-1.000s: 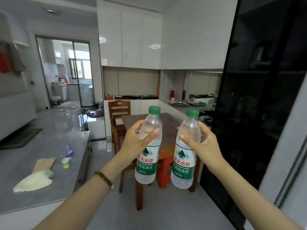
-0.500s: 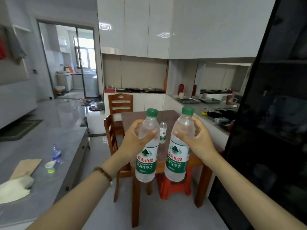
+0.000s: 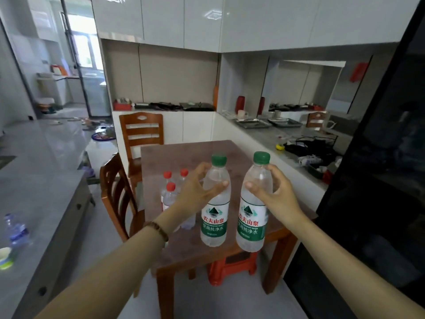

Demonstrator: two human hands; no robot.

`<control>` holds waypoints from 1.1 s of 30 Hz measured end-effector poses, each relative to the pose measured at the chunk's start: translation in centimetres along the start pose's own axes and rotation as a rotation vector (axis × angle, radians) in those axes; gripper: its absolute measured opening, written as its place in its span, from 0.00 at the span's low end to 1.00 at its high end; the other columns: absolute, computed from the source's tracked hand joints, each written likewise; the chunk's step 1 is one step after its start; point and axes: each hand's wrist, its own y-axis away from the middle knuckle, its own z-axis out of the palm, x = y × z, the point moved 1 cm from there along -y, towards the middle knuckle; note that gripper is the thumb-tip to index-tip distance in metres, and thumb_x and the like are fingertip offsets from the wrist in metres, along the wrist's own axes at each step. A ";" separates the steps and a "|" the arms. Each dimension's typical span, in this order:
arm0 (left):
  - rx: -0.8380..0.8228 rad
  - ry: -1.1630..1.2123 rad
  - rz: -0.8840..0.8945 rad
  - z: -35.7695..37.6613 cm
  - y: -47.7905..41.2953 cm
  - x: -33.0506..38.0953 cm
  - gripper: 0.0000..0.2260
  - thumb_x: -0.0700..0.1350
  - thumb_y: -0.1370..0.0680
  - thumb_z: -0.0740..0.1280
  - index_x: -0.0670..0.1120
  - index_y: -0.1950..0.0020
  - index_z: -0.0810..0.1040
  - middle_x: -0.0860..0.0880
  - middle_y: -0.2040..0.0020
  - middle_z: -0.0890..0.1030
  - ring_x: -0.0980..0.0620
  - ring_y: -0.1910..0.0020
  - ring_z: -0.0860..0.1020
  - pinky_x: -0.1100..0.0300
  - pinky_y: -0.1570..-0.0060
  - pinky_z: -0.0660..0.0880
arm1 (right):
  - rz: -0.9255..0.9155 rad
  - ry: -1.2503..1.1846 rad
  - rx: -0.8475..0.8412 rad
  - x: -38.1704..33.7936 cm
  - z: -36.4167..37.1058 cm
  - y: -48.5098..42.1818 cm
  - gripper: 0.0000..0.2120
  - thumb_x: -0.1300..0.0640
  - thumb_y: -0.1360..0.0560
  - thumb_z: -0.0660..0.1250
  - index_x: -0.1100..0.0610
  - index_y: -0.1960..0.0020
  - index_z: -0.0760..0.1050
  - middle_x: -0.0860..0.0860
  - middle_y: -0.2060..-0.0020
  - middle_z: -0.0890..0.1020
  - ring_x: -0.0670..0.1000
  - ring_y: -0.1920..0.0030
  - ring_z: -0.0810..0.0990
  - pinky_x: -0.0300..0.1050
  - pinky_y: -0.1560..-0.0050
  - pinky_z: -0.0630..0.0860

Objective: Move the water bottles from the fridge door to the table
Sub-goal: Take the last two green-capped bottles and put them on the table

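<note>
My left hand grips a clear green-capped water bottle by its upper body. A second green-capped water bottle is held the same way in my right hand. Both bottles are upright, side by side, over the near part of the brown wooden table. Whether their bases touch the tabletop I cannot tell. Three red-capped bottles stand on the table just left of my left hand, partly hidden by it.
The black fridge fills the right side. Two wooden chairs stand at the table's far-left and left sides, and a red stool sits under it. A grey counter on the left carries a small bottle and cup.
I have come closer to the table with both bottles, which now hang lower over its near part. The red-capped bottles have come into sight.
</note>
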 end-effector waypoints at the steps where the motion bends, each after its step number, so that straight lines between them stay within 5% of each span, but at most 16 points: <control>1: -0.016 -0.008 -0.004 0.2 -1.5 -1.3 0.17 0.55 0.30 0.72 0.50 0.46 0.74 0.57 0.51 0.80 0.59 0.50 0.78 0.57 0.45 0.75 | 0.016 0.012 -0.009 1.1 0.1 -1.2 0.25 0.52 0.38 0.75 0.56 0.43 0.75 0.45 0.51 0.82 0.36 0.52 0.80 0.30 0.55 0.75; 3: -0.069 0.001 -0.014 0.6 -4.3 -3.6 0.20 0.55 0.31 0.73 0.49 0.44 0.74 0.54 0.49 0.80 0.55 0.49 0.80 0.55 0.47 0.77 | 0.053 0.040 -0.031 3.6 0.3 -3.7 0.27 0.49 0.40 0.76 0.54 0.44 0.74 0.45 0.50 0.82 0.39 0.50 0.80 0.33 0.52 0.76; 8: -0.151 -0.111 -0.017 1.6 -9.9 -7.6 0.20 0.50 0.30 0.73 0.52 0.41 0.73 0.58 0.46 0.79 0.64 0.50 0.77 0.68 0.50 0.74 | 0.159 0.059 -0.076 9.6 0.9 -9.3 0.20 0.53 0.37 0.78 0.44 0.49 0.75 0.44 0.50 0.82 0.45 0.47 0.80 0.41 0.50 0.77; 13: -0.123 -0.152 -0.095 2.8 -14.1 -12.0 0.23 0.54 0.32 0.74 0.56 0.40 0.72 0.57 0.46 0.80 0.60 0.47 0.78 0.59 0.47 0.76 | 0.208 0.029 -0.172 15.8 1.9 -14.4 0.22 0.58 0.38 0.78 0.50 0.47 0.75 0.47 0.51 0.82 0.48 0.48 0.80 0.44 0.49 0.78; 17: -0.120 -0.262 -0.195 3.8 -15.9 -15.7 0.28 0.66 0.37 0.72 0.53 0.43 0.72 0.51 0.46 0.80 0.51 0.48 0.79 0.47 0.47 0.77 | 0.236 0.014 -0.310 20.9 3.1 -17.7 0.27 0.58 0.37 0.79 0.55 0.40 0.73 0.48 0.46 0.80 0.48 0.45 0.78 0.36 0.54 0.75; 21: -0.105 -0.317 -0.249 4.2 -16.9 -18.3 0.25 0.57 0.34 0.75 0.48 0.43 0.72 0.50 0.46 0.80 0.50 0.49 0.79 0.48 0.48 0.77 | 0.245 -0.002 -0.408 24.9 4.8 -20.2 0.31 0.58 0.38 0.80 0.58 0.38 0.72 0.51 0.42 0.79 0.49 0.43 0.78 0.38 0.50 0.75; 24: -0.124 -0.490 -0.241 4.3 -17.3 -19.9 0.30 0.57 0.34 0.75 0.44 0.39 0.71 0.46 0.44 0.79 0.48 0.46 0.78 0.50 0.47 0.77 | 0.228 -0.012 -0.460 26.6 6.0 -21.1 0.27 0.59 0.38 0.79 0.56 0.42 0.73 0.44 0.49 0.79 0.39 0.49 0.77 0.30 0.56 0.75; 27: -0.194 -0.691 -0.196 4.3 -17.6 -20.6 0.28 0.59 0.34 0.74 0.45 0.42 0.73 0.46 0.47 0.81 0.53 0.58 0.77 0.58 0.57 0.74 | 0.233 -0.018 -0.496 28.2 7.1 -21.4 0.27 0.59 0.37 0.79 0.50 0.43 0.72 0.40 0.50 0.78 0.40 0.49 0.77 0.33 0.53 0.75; 29: -0.222 -0.764 -0.175 4.3 -17.8 -20.6 0.27 0.59 0.34 0.75 0.44 0.43 0.73 0.46 0.51 0.82 0.55 0.65 0.73 0.62 0.62 0.70 | 0.241 -0.026 -0.521 29.4 7.7 -21.5 0.27 0.58 0.38 0.80 0.45 0.45 0.71 0.42 0.48 0.79 0.47 0.45 0.78 0.45 0.47 0.77; 33: -0.316 -0.873 -0.209 4.2 -18.4 -20.2 0.26 0.58 0.34 0.74 0.44 0.44 0.72 0.55 0.65 0.71 0.53 0.65 0.71 0.63 0.64 0.65 | 0.241 -0.035 -0.578 30.2 8.5 -21.3 0.27 0.59 0.39 0.80 0.41 0.48 0.71 0.40 0.49 0.79 0.50 0.45 0.79 0.51 0.46 0.78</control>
